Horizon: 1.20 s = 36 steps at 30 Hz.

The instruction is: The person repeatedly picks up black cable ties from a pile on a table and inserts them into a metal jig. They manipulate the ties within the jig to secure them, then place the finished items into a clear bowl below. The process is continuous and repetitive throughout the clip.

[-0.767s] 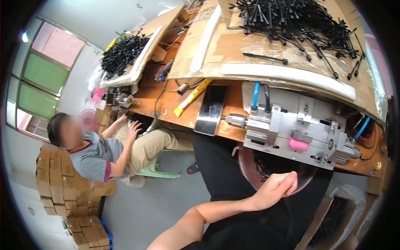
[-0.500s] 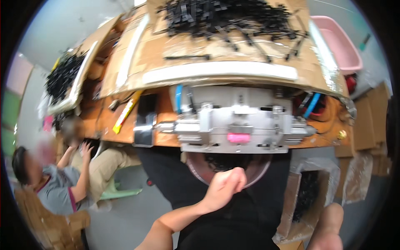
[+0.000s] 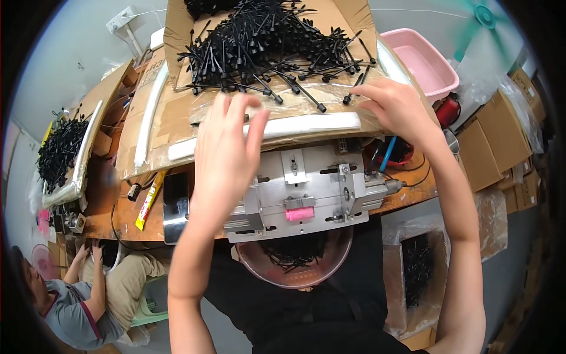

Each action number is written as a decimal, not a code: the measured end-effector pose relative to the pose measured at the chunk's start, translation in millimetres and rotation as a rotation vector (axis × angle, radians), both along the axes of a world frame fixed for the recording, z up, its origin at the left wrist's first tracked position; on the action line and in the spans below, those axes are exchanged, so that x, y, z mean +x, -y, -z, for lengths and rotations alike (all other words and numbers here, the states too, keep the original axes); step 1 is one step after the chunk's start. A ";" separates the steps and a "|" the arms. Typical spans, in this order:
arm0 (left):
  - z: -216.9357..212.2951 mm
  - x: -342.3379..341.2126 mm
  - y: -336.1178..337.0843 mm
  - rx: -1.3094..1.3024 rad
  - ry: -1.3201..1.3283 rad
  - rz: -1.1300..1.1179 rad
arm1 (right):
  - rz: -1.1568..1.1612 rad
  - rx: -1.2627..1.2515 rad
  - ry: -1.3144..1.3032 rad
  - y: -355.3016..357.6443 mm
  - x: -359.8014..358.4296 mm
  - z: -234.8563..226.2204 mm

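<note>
Just beyond the parted fingers of left hand (image 3: 226, 152) and right hand (image 3: 404, 111), piled black rods (image 3: 253, 46)

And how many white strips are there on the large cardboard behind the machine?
3: the left strip at one side, the front strip partly behind the left hand, and the right strip. The pile may hide others.

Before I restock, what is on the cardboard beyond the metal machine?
Black pieces and white strips lie on the cardboard. The left hand and right hand cover parts; anything under the pieces is hidden.
</note>
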<state>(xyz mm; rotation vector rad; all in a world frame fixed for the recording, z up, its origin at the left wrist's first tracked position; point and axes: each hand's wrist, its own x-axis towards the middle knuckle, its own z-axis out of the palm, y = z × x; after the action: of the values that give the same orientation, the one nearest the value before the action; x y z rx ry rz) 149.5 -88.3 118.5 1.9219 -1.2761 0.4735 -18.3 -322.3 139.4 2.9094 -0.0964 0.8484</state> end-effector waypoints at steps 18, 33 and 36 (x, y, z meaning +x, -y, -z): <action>-2.6 36.2 -16.3 0.155 -0.202 0.155 | -0.334 1.311 0.278 0.2 51.5 -56.4; 71.5 -98.4 -90.2 0.133 -0.185 0.119 | -0.401 1.325 0.704 -72.5 -45.5 25.2; 97.3 -122.2 -78.8 0.318 -0.122 0.156 | -0.364 1.308 0.663 -85.9 -62.8 45.9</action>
<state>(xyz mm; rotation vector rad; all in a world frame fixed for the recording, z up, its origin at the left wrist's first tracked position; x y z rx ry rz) 27.3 -9.5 21.2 2.0514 -1.4749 0.0742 -81.2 -236.5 93.5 3.5233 -0.2540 2.6069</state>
